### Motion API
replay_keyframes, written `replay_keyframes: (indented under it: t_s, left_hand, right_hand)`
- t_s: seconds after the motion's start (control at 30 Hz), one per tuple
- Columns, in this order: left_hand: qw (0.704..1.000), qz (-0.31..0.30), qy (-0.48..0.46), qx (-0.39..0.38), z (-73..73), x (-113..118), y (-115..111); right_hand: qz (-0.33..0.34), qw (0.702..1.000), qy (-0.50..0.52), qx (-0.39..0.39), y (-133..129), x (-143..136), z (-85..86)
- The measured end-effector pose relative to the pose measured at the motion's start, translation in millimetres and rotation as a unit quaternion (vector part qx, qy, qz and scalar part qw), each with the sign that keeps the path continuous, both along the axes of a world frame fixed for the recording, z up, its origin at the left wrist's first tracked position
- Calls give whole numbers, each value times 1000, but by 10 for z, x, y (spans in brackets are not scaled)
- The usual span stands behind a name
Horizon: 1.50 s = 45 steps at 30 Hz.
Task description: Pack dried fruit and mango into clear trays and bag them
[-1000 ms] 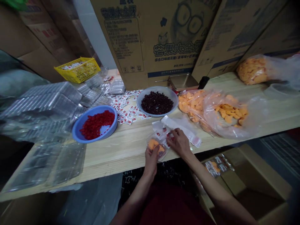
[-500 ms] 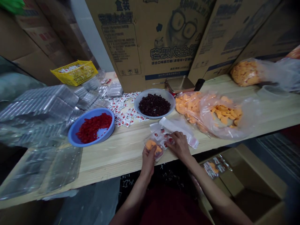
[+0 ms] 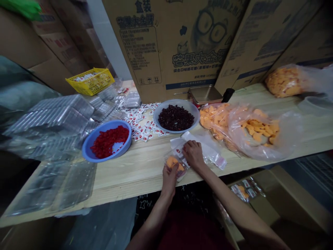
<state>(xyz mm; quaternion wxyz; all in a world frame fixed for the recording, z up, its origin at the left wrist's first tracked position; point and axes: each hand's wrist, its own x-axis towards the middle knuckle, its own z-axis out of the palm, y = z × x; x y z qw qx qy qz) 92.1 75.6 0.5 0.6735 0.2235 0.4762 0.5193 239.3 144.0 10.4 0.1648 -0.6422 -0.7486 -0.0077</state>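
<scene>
My left hand [image 3: 169, 177] pinches the near end of a clear plastic pack [image 3: 182, 172] at the table's front edge, thumb on top. Scalloped orange pieces [image 3: 172, 161] show inside it. My right hand [image 3: 192, 153] is curled over the pack's far right part, where small red-and-white printed sachets [image 3: 178, 151] partly show; its fingertips are hidden. Flat clear plastic bags [image 3: 208, 148] lie just behind and to the right of that hand. Farther back stands a pale bowl [image 3: 156, 122] of dark dried fruit [image 3: 175, 118].
Left are a blue bowl [image 3: 87, 158] of red pieces, scattered sachets [image 3: 145, 129], stacked clear trays [image 3: 57, 114] and a yellow basket [image 3: 91, 83]. An open bag of orange pieces [image 3: 260, 130] lies right. Cartons [image 3: 171, 73] stand behind; an open carton [image 3: 293, 198] sits below right.
My right hand has shifted up and left over the pack, and its fingers are more curled, covering more sachets. My left hand keeps its hold. The view has shifted slightly.
</scene>
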Motion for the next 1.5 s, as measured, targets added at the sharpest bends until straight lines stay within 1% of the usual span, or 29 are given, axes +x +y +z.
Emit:
replay_keyframes:
  t_s: [0.1, 0.17, 0.27, 0.33, 0.47, 0.57, 0.63, 0.73, 0.83, 0.9, 1.0, 1.07, 1.13, 1.17, 1.23, 1.33, 1.43, 1.5]
  left_hand:
    - [1000, 5, -6, -4, -29, 0, 0]
    - [1000, 8, -12, -2, -41, 0, -1]
    - [1000, 5, -13, 0, -55, 6, -1]
    - [1000, 5, -14, 1, -65, 11, 0]
    - [1000, 5, -12, -2, -71, 22, 4]
    - [1000, 11, -17, -6, -43, 33, 6]
    - [1000, 17, -20, -10, -12, 44, 3]
    - [1000, 21, -20, -12, 41, 64, -14]
    - [1000, 15, -21, -15, 90, 86, -37]
    - [1000, 10, -12, -15, 116, 94, -49]
    - [1000, 7, 16, -2, 146, 94, -60]
    - [999, 16, 29, 11, 167, 98, -59]
    - [999, 26, 29, 24, 193, 117, -49]
    - [999, 29, 25, 30, 207, 131, -42]
    - [999, 19, 19, 33, 230, 162, -33]
    - [999, -9, 31, 23, 232, 194, -54]
    - [999, -22, 44, 14, 182, 205, -99]
    - [999, -17, 48, 12, 133, 211, -112]
  right_hand:
    - [-26, 999, -35, -10, 108, -1, -2]
    - [-48, 999, -21, -7, 77, 47, 15]
    - [-28, 999, 31, -8, -48, 91, 42]
    - [-12, 999, 36, -9, -91, 65, 42]
    - [-46, 999, -29, 2, 17, -16, 9]
    - [-68, 996, -52, 19, 61, 33, -22]
    - [-85, 995, -48, 33, -29, 133, -51]
    - [-105, 993, -22, 39, -289, 317, -107]
    - [-91, 995, 20, 21, -513, 397, -138]
    - [-62, 997, 39, 13, -584, 341, -120]
    - [-30, 999, 42, 17, -622, 138, -46]
    - [-15, 998, 48, 22, -646, -1, 11]
    - [-5, 998, 66, 22, -661, -82, 55]
    - [-9, 996, 80, 22, -654, -93, 71]
    - [-41, 993, 112, 26, -587, -67, 99]
    - [-92, 988, 125, 26, -351, 0, 144]
    - [-83, 993, 80, -30, -113, -56, 199]
    - [-57, 995, 51, -61, -63, -181, 229]
